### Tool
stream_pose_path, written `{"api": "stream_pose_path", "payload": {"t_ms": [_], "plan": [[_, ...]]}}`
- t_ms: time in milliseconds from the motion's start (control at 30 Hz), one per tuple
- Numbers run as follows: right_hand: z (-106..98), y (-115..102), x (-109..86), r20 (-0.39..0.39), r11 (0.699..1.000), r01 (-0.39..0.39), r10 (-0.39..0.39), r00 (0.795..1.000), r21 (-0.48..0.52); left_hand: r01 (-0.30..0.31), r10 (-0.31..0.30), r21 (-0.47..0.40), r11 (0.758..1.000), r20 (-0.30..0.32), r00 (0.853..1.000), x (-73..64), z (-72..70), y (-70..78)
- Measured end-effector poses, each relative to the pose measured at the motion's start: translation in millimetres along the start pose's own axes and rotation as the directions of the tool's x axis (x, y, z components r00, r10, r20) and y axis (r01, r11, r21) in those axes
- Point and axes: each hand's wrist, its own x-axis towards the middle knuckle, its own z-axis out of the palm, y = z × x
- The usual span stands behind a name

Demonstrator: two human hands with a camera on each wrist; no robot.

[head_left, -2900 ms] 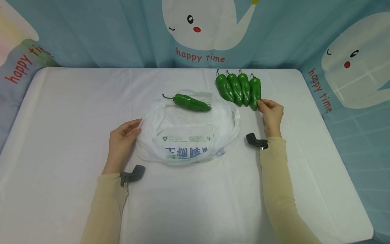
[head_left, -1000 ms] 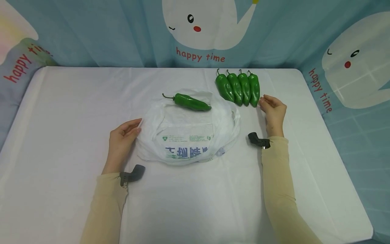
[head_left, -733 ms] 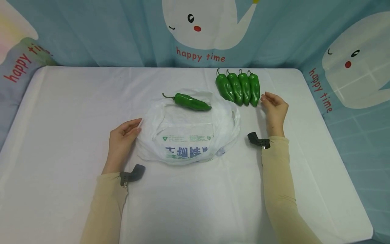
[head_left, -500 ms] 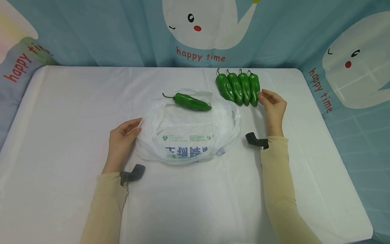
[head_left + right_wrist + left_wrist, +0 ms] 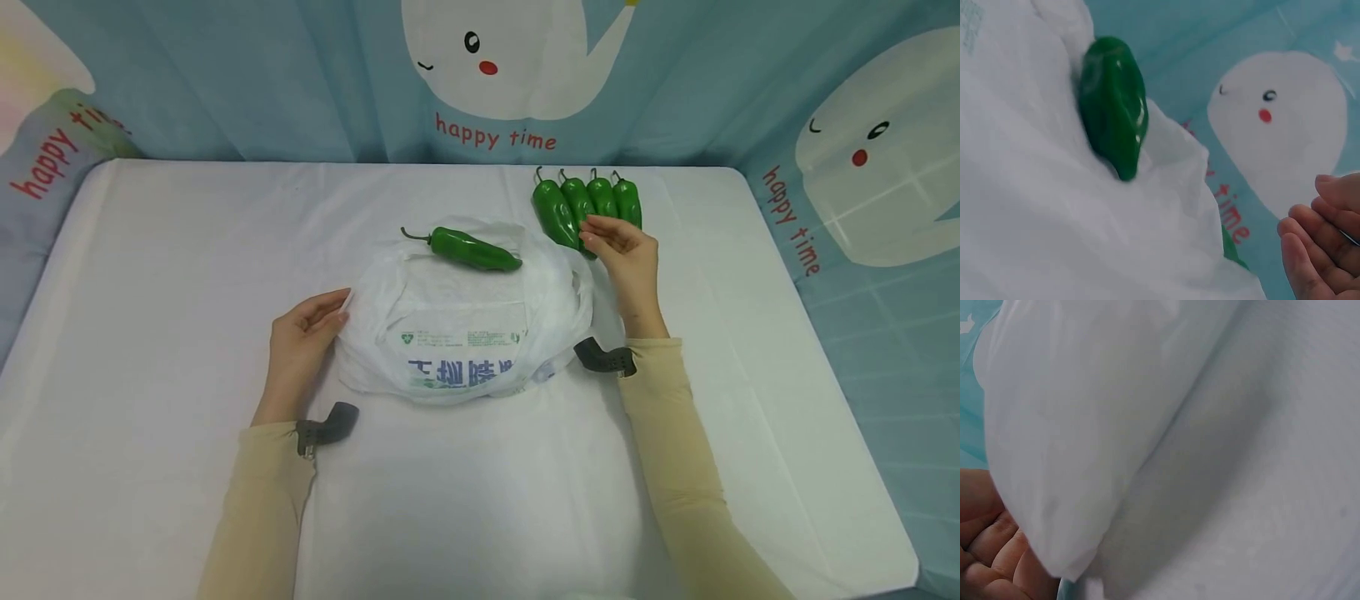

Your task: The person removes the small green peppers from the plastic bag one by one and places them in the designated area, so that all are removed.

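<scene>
A white plastic bag (image 5: 465, 325) with printed lettering lies flat in mid-table. One green pepper (image 5: 476, 250) rests across the bag's far part, its stem to the left; the right wrist view shows this pepper (image 5: 1115, 106) too. My left hand (image 5: 300, 346) pinches the bag's left edge between thumb and fingers. In the left wrist view the bag (image 5: 1079, 437) hides part of that hand. My right hand (image 5: 626, 258) hovers over the lower ends of several green peppers (image 5: 553, 212) lined up at the back right. Its fingers are loosely curved and hold nothing.
A white cloth covers the table (image 5: 165, 333). Behind it and at both sides hangs a blue curtain (image 5: 300, 83) with whale prints and red lettering. Dark wrist cameras (image 5: 606, 357) are strapped at both sleeves.
The right hand first touched the rightmost pepper, which now lies closer in to the row. It let go and has since moved left over the row. The left hand stays put.
</scene>
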Motion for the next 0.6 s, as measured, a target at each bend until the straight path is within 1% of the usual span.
{"api": "stream_pose_path", "payload": {"t_ms": [200,367,533,600], "plan": [[14,-1,-6.7,0.102,1.000,0.024,-0.024,0.995,-0.004,-0.013,0.013,0.002,1.000,0.008,1.000,0.2,-0.2,0.5],[25,2,-10.1,0.166,0.999,0.029,-0.023,0.986,-0.033,-0.003,0.003,0.000,1.000,0.017,1.000,0.0,-1.0,1.4],[38,5,-12.4,0.257,0.998,0.018,0.000,0.967,-0.068,0.002,-0.002,0.001,1.000,0.013,1.000,0.0,-1.0,1.1],[44,0,-15.6,0.287,0.996,0.027,-0.001,0.958,-0.086,0.000,0.000,-0.003,1.000,0.012,1.000,0.0,-0.5,0.6]]}}
